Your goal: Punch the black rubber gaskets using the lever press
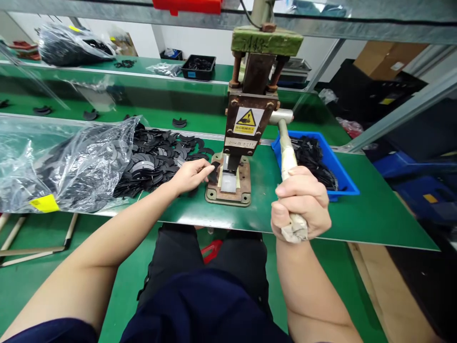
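A hand-operated lever press [246,102] stands upright on the green bench. My right hand [303,202] is wrapped round its tape-covered lever handle [287,152], which slopes down toward me. At the left side of the press base [230,198], my left hand [193,175] pinches a small black curved piece [213,172] between thumb and fingers. The press's ram sits low, just above a pale block [228,182] on the base. Left of this hand lies a heap of black curved pieces [153,159], spilling from a clear plastic bag [71,166].
Right of the press stands a blue bin [342,178] of black parts. Behind, a green conveyor belt [150,105] carries several black pieces. A black tray [199,74] and a filled plastic bag [71,45] rest on the far ledge. A metal beam [357,19] crosses overhead.
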A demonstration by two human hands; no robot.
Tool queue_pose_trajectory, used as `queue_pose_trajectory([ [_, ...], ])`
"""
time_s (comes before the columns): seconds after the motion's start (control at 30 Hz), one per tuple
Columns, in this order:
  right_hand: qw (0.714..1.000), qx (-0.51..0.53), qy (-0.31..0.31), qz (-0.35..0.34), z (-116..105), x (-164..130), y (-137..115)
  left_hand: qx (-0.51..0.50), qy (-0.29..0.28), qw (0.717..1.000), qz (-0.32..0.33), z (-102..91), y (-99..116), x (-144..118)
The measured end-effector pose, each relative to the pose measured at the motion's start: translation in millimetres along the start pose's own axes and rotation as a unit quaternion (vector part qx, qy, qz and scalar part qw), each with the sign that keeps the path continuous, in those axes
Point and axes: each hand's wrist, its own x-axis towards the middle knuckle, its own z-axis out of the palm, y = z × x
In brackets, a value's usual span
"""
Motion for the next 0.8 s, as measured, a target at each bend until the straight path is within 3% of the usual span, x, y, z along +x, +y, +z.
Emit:
queue_pose_trajectory([
  [0.17, 1.000, 0.002, 0.008, 0.016, 1, -1, -2, -0.239, 0.034, 0.964, -0.112, 23.0, -4, 18],
  [0.23, 1.000, 0.005, 0.010, 0.017, 1, -1, -3, -0.279, 0.027, 0.949, -0.146, 25.1, 1, 24],
  [0.47, 1.000, -0.007, 0.009, 0.019, 1, -1, -2, -0.229, -0.071, 0.947, -0.214, 24.1, 20, 43],
  [0.8, 1.000, -0.019, -0.018, 0.005, -6, 0, 0, -0.159, -0.125, 0.939, -0.279, 27.1, 31, 63],
])
